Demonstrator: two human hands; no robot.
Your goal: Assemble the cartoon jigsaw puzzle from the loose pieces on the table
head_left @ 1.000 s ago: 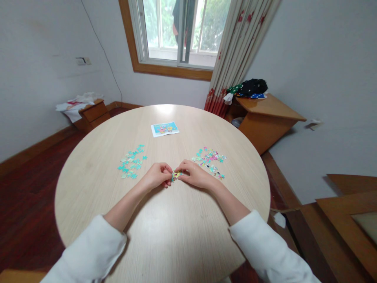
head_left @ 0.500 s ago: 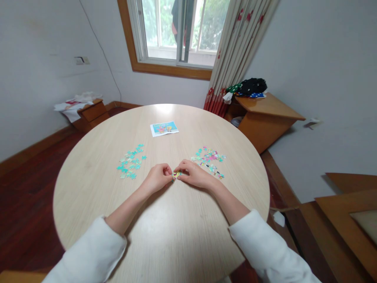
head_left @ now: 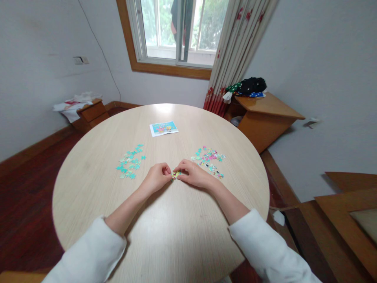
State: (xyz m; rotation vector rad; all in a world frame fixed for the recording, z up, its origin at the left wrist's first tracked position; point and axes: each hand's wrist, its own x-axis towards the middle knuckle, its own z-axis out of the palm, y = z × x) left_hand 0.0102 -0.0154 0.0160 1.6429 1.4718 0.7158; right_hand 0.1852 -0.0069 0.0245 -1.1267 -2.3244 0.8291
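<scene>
Between my two hands a small cluster of colourful jigsaw puzzle pieces [head_left: 175, 175], yellow, pink and green, lies on the round table [head_left: 165, 228]. My left hand [head_left: 157, 175] is curled at its left edge, thumb and fingers closed on the pieces there. From the right, my right hand [head_left: 190, 173] bends over the cluster with fingertips and thumb pinching at it; the fingers partly cover it. Left of my left hand is a spread of turquoise and pale green puzzle pieces [head_left: 129, 163]. Beyond my right hand are loose mixed-colour pieces [head_left: 209, 156], pink, turquoise and white.
A picture sheet [head_left: 163, 128] with cartoon figures lies farther back on the table. Behind the table are a window and a curtain [head_left: 235, 55]. A wooden cabinet [head_left: 265, 118] with cloths on top stands at the right, a smaller one [head_left: 93, 113] at the left.
Both hands stay at the small cluster with almost the same pose. The view shifts very slightly; the loose pieces and the picture sheet lie as before.
</scene>
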